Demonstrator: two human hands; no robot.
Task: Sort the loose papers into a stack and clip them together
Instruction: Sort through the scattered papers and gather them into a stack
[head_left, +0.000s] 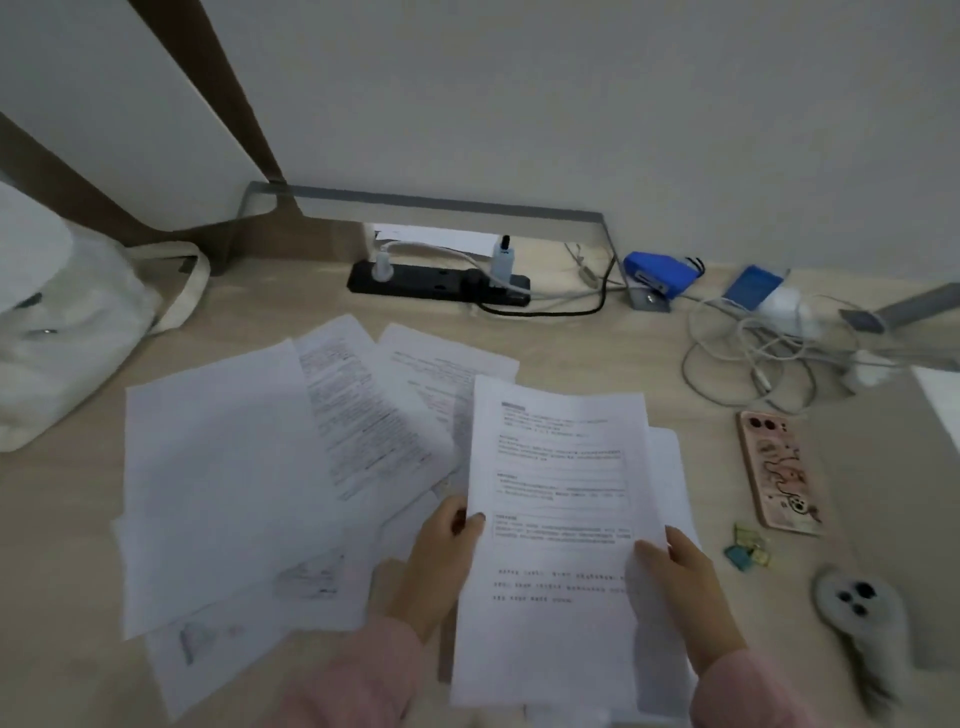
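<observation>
A white cloth bag sits far left of the left hand, with loose printed sheets fanned on the wooden desk just beside that hand. The left hand pinches the left edge of a held sheaf of papers, thumb on top; the right hand pinches its right edge likewise. The print is too blurred to read. Beyond the hands lie a black power strip and a blue stapler. Right of the right hand lie small binder clips, a pink-cased phone and a grey controller.
</observation>
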